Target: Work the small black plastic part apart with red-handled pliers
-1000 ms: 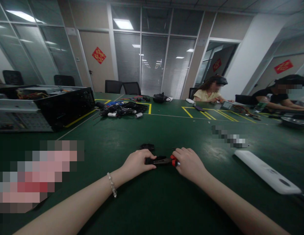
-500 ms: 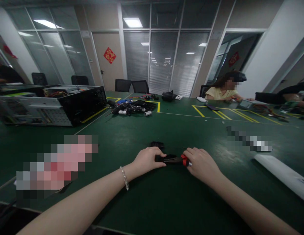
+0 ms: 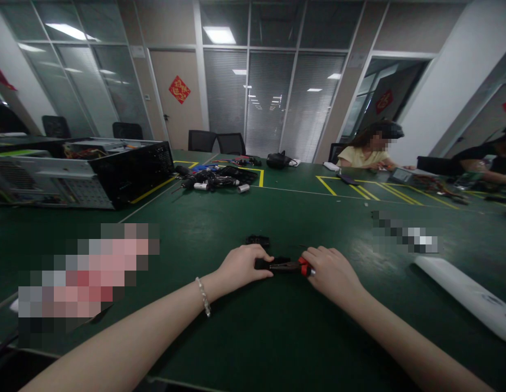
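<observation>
My right hand (image 3: 329,269) is closed round the red handles of a pair of needle-nose pliers (image 3: 286,267), whose dark jaws point left. My left hand (image 3: 245,265), with a beaded bracelet at the wrist, pinches a small black part (image 3: 261,264) between thumb and fingers. The tips of the pliers meet this part at my left fingertips; whether the jaws grip it is too small to tell. Just beyond my left hand a second black piece (image 3: 258,240) lies on the green table (image 3: 253,337).
An opened computer case (image 3: 134,169) stands at the back left, beside a heap of cables and black parts (image 3: 220,177). A white elongated object (image 3: 465,291) lies at the right. Blurred-out items lie on both sides. A person in a yellow top (image 3: 365,155) sits across the table.
The camera view has swung to the right and then slightly back left. Both my hands keep the same hold on the pliers and the black part, with little visible movement.
</observation>
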Action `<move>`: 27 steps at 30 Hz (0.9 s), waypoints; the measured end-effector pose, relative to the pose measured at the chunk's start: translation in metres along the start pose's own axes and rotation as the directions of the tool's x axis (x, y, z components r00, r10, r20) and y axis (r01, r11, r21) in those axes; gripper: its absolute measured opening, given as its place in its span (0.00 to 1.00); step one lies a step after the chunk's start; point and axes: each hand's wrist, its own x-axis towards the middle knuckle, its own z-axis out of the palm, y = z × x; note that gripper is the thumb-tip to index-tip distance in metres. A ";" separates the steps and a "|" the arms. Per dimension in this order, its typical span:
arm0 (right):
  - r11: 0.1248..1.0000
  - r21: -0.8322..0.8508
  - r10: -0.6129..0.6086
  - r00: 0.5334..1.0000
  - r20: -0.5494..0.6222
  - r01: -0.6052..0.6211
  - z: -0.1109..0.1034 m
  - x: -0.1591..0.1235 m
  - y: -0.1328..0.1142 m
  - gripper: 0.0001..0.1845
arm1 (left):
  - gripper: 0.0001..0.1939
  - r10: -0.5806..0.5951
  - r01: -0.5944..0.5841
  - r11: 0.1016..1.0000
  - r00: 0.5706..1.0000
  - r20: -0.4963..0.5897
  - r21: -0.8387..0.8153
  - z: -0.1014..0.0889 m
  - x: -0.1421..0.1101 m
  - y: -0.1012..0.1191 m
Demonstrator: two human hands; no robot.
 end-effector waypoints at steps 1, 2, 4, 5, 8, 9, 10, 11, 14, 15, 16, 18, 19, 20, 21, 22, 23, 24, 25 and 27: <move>1.000 0.005 -0.003 1.000 0.000 0.003 0.000 0.000 0.000 0.12 | 0.17 -0.002 0.002 1.000 1.000 0.001 0.001 0.000 0.000 0.000; 1.000 0.006 0.000 1.000 -0.006 0.000 0.001 0.000 0.001 0.12 | 0.17 -0.005 0.005 1.000 1.000 0.001 0.003 0.001 0.001 0.000; 1.000 0.000 0.001 1.000 -0.007 -0.001 0.002 0.001 0.001 0.12 | 0.17 -0.008 0.008 1.000 1.000 0.000 0.006 0.001 0.001 0.000; 1.000 -0.008 0.000 1.000 -0.007 0.000 0.002 0.001 0.001 0.12 | 0.16 -0.006 0.006 1.000 1.000 -0.003 0.008 0.001 0.002 0.001; 0.999 -0.043 -0.006 1.000 -0.025 0.005 0.001 0.001 -0.001 0.12 | 0.16 0.006 -0.006 1.000 1.000 -0.005 0.014 0.001 0.002 0.001; 0.998 -0.056 -0.009 0.999 -0.036 0.007 0.000 0.000 -0.001 0.12 | 0.16 0.006 -0.006 1.000 1.000 -0.005 0.014 0.000 0.003 0.001; 0.998 -0.069 -0.015 0.999 -0.046 0.011 -0.001 0.000 -0.002 0.12 | 0.16 0.005 -0.005 1.000 1.000 -0.006 0.012 0.000 0.003 0.001; 0.997 -0.082 -0.021 0.998 -0.054 0.017 -0.002 0.000 -0.002 0.12 | 0.16 0.006 -0.006 1.000 1.000 -0.008 0.010 0.001 0.003 0.001; 0.994 -0.104 -0.037 0.998 -0.056 0.031 -0.004 -0.001 -0.003 0.13 | 0.15 0.015 -0.015 1.000 1.000 -0.023 0.000 0.003 0.003 -0.001; 0.995 -0.100 -0.036 0.998 -0.051 0.030 -0.004 0.000 -0.003 0.13 | 0.15 0.018 -0.018 1.000 0.999 -0.030 -0.006 0.003 0.003 -0.002; 0.996 -0.085 -0.028 0.999 -0.039 0.024 -0.004 0.001 -0.002 0.13 | 0.15 0.023 -0.023 1.000 0.999 -0.033 -0.013 0.004 0.004 -0.003; 0.999 -0.045 -0.005 1.000 -0.002 0.005 -0.004 0.002 -0.002 0.13 | 0.15 0.030 -0.031 0.999 0.999 -0.036 -0.026 0.006 0.004 -0.004; 1.000 -0.025 0.006 1.000 0.019 -0.006 -0.004 0.003 -0.002 0.12 | 0.15 0.032 -0.033 0.999 0.999 -0.035 -0.030 0.006 0.004 -0.005; 1.000 -0.010 0.014 0.999 0.036 -0.013 -0.004 0.004 -0.002 0.12 | 0.15 0.031 -0.032 0.999 0.999 -0.034 -0.031 0.006 0.004 -0.005; 1.000 -0.001 0.019 0.999 0.047 -0.019 -0.004 0.004 -0.002 0.11 | 0.16 0.028 -0.028 0.999 0.999 -0.033 -0.030 0.006 0.004 -0.005; 1.000 0.004 0.022 0.998 0.051 -0.022 -0.004 0.004 -0.002 0.11 | 0.16 0.024 -0.025 0.999 0.999 -0.034 -0.028 0.006 0.004 -0.005; 1.000 0.005 0.025 0.998 0.051 -0.025 -0.004 0.004 -0.002 0.10 | 0.16 0.023 -0.024 0.999 0.999 -0.034 -0.026 0.006 0.004 -0.006; 1.000 0.004 0.026 0.999 0.047 -0.026 -0.004 0.004 -0.003 0.10 | 0.16 0.024 -0.025 0.999 0.999 -0.033 -0.026 0.005 0.004 -0.006; 1.000 0.000 0.025 0.999 0.039 -0.025 -0.005 0.003 -0.003 0.10 | 0.15 0.025 -0.026 0.999 0.999 -0.033 -0.026 0.005 0.004 -0.006; 1.000 -0.017 0.017 1.000 0.019 -0.016 -0.005 0.002 -0.004 0.11 | 0.15 0.029 -0.030 0.999 0.999 -0.029 -0.027 0.004 0.003 -0.005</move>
